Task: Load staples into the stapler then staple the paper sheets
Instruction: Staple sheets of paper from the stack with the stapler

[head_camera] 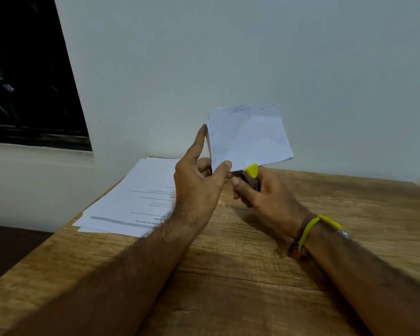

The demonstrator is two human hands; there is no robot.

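Observation:
A small folded set of white paper sheets (249, 137) is held upright above the wooden table (252, 275). Rows of staples run along its top and left edges. My left hand (199, 183) pinches its lower left corner between thumb and fingers, with the index finger pointing up along the left edge. My right hand (260, 192) is wrapped around a small stapler (251, 171) with a yellow tip. The stapler's mouth sits on the bottom edge of the sheets. Most of the stapler's body is hidden in my fist.
A stack of printed white sheets (131, 202) lies on the table's far left corner, by the pale wall (228, 57). A dark window (29, 69) is at the upper left. A yellow band (310, 229) circles my right wrist.

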